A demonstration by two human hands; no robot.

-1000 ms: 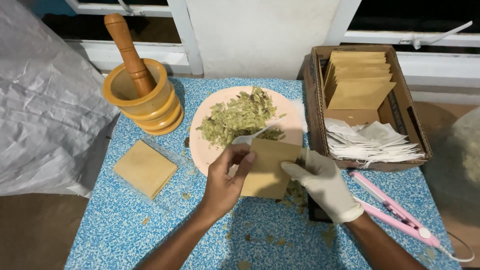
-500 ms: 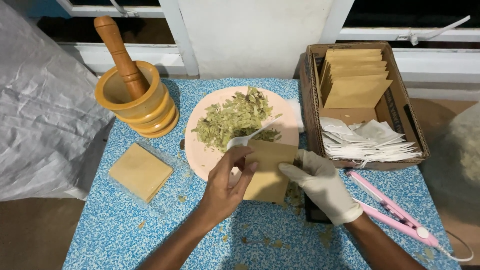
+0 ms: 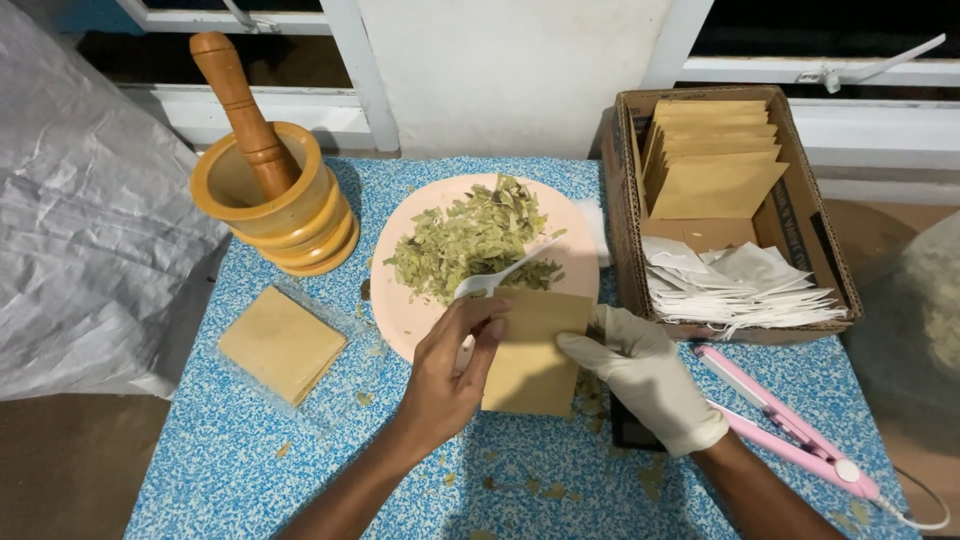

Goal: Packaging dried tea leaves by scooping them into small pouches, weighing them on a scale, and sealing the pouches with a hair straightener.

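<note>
Centrally, pink plate holds dried leaves; cardboard box holds brown envelopes.

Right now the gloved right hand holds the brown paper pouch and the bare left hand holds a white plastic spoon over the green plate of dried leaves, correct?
Not quite: the plate is pink, not green, as the head view shows. The rest stands: the gloved right hand holds the brown paper pouch, and the bare left hand holds the white plastic spoon over the dried leaves.
</note>
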